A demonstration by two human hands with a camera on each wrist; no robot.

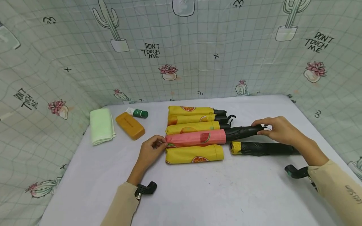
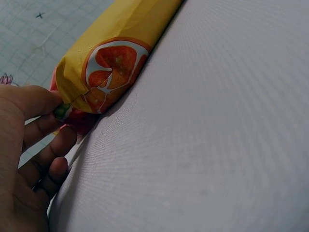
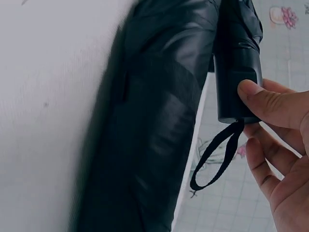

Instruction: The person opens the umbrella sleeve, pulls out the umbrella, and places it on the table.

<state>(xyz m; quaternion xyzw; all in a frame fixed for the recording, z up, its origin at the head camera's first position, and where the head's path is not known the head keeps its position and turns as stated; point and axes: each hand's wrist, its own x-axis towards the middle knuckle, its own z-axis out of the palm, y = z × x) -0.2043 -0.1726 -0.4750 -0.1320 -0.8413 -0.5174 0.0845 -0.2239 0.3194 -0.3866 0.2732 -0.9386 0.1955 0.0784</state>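
Note:
A black folding umbrella (image 1: 241, 133) lies partly inside a pink watermelon-print sleeve (image 1: 188, 139). At the sleeve's closed left end, my left hand (image 1: 151, 150) pinches the fabric between thumb and fingers. My right hand (image 1: 285, 131) grips the umbrella's handle (image 3: 236, 92), thumb on its side, and a wrist loop (image 3: 212, 166) dangles from the handle's end. In front of the pink sleeve is a yellow orange-print sleeve (image 1: 183, 155). To its right, below my right hand, lies another black umbrella (image 1: 261, 148) with a yellow band at its left end.
Behind the pink sleeve, several yellow-sleeved umbrellas (image 1: 195, 127) lie side by side, black handles rightward. At the left are a folded pale green cloth (image 1: 101, 125), an orange-brown bar (image 1: 130, 125) and a green-capped tube (image 1: 138, 113). Patterned fabric (image 1: 192, 81) hangs around the white table (image 1: 198, 194).

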